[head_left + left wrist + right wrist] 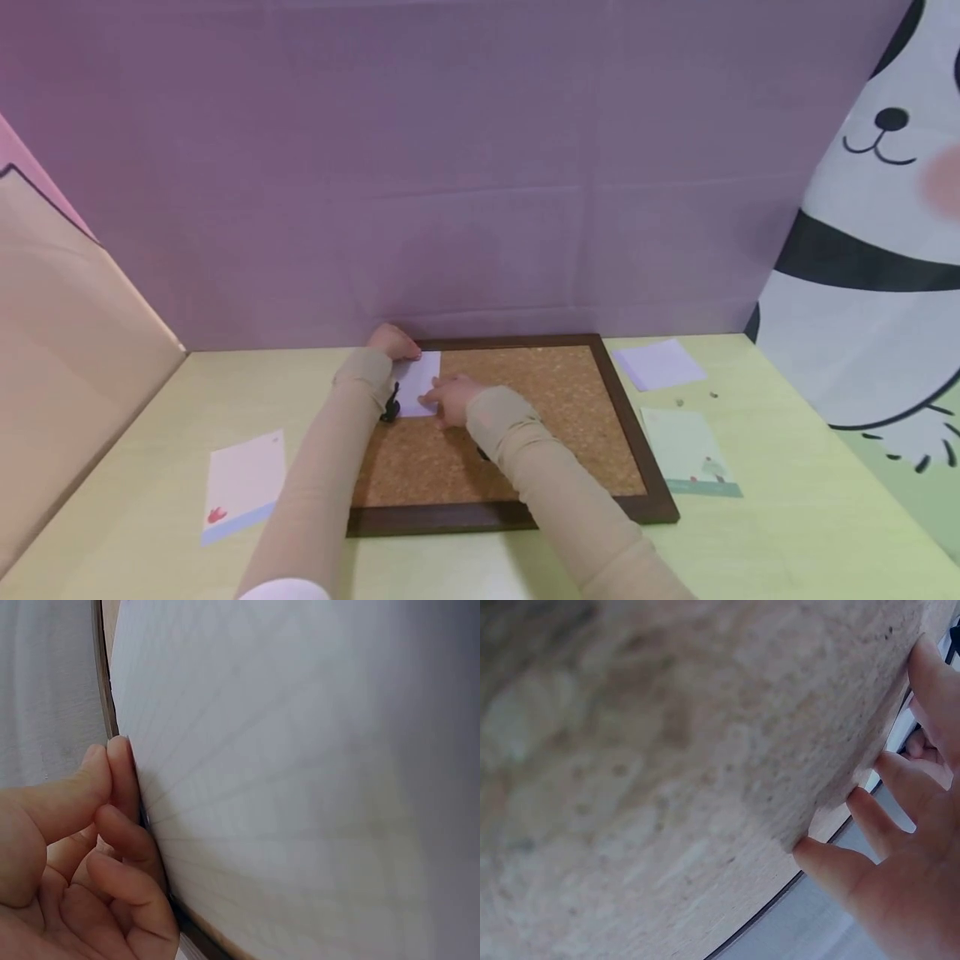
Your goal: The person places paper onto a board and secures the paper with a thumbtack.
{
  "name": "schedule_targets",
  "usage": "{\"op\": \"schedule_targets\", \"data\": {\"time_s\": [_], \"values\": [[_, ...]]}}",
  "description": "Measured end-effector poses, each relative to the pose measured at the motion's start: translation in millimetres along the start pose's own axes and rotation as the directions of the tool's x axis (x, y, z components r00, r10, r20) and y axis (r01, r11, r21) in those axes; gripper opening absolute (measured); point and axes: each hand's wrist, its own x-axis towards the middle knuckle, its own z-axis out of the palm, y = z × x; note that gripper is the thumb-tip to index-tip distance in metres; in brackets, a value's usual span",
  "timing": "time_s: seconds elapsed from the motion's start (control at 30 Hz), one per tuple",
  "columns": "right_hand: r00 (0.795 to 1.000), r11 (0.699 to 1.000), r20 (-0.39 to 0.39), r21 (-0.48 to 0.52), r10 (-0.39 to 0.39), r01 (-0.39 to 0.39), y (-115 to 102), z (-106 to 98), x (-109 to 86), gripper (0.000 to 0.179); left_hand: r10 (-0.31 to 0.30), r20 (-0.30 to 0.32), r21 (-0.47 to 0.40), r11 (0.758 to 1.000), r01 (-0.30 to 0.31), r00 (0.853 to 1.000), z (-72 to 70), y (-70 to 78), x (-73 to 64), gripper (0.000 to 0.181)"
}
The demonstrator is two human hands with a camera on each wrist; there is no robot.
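Note:
A sheet of lined notepaper (417,385) lies at the upper left of a cork board (547,400) with a dark frame. My left hand (394,342) is at the sheet's top edge, by the board's upper left corner. In the left wrist view, its thumb and curled fingers (120,769) come together at the edge of the paper (270,765). My right hand (454,398), fingers spread, touches the sheet's right side. The right wrist view shows its fingertips (810,851) against the cork surface (727,787).
A pinkish sheet (243,483) with a blue band lies left of the board. To the right are a lilac sheet (660,364), a green-edged sheet (688,450) and small bits (713,395) on the table (795,517). A purple curtain (480,167) hangs behind.

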Motion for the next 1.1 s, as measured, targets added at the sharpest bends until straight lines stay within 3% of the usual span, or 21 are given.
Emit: {"op": "schedule_targets", "data": {"time_s": [0.17, 0.33, 0.4, 0.57, 0.67, 0.83, 0.93, 1.1], "values": [[1.000, 1.000, -0.013, 0.004, -0.008, 0.008, -0.8, -1.5, -4.1, 0.051, -0.018, 0.003, 0.023, 1.000, 0.018, 1.000, -1.1, 6.0, -4.5, 0.029], [1.000, 1.000, -0.026, -0.007, -0.013, 0.012, -1.9, -2.1, -6.1, 0.049, -0.131, -0.005, 0.004, 0.991, 0.131, 0.991, -4.8, 23.9, -15.9, 0.032], [0.999, 1.000, -0.032, -0.015, -0.015, 0.015, -2.4, -1.9, -6.4, 0.049, -0.186, 0.015, -0.030, 0.982, 0.187, 0.982, -11.5, 37.2, -28.4, 0.035], [0.999, 1.000, -0.027, -0.018, -0.025, 0.024, -3.3, -1.0, -5.5, 0.049, -0.203, 0.045, -0.068, 0.976, 0.206, 0.978, -23.9, 52.1, -48.4, 0.034], [0.999, 0.999, -0.027, -0.015, -0.029, 0.029, -3.3, -0.6, -4.6, 0.049, -0.165, 0.012, -0.043, 0.985, 0.166, 0.986, -18.6, 42.6, -41.7, 0.024], [0.999, 1.000, -0.025, 0.012, -0.023, 0.023, -2.4, 0.2, -4.0, 0.049, -0.182, 0.027, -0.024, 0.983, 0.183, 0.983, -17.6, 40.1, -36.3, 0.022], [0.999, 0.999, -0.028, 0.024, -0.024, 0.025, -0.4, 0.4, -3.7, 0.050, -0.221, 0.048, -0.039, 0.974, 0.223, 0.974, -29.2, 61.3, -54.2, 0.031], [0.999, 0.999, -0.046, 0.014, -0.029, 0.030, 1.2, -0.5, -5.3, 0.049, -0.287, 0.027, -0.068, 0.955, 0.288, 0.958, -54.5, 119.4, -109.3, 0.027]]}}
